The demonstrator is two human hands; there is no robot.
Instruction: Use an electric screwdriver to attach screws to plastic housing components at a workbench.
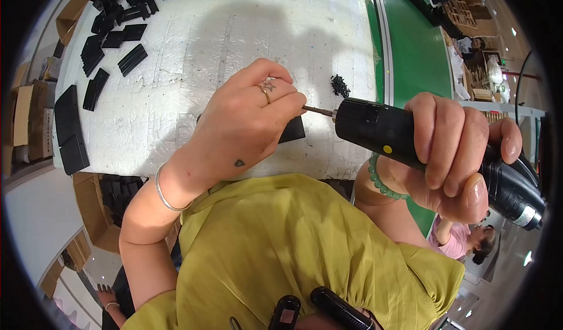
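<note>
My right hand (454,154) is wrapped round a black electric screwdriver (375,125) with a yellow dot on its side. The thin metal bit (318,111) points left, and its tip meets the fingertips of my left hand (249,110). Thumb and fingers of that left hand are pinched together at the bit's tip; whatever is between them is hidden. Beneath the same hand a flat black part (293,132) lies at the near edge of the white work surface, mostly covered. A small heap of black screws (339,85) lies just beyond the bit.
Several black plastic pieces (132,60) are strewn over the far left of the white foam-like surface (234,37). Long black panels (70,131) lie along its left edge. A cardboard box (97,213) with black parts stands below. Right is a green surface (410,54); another person (454,239) is beyond.
</note>
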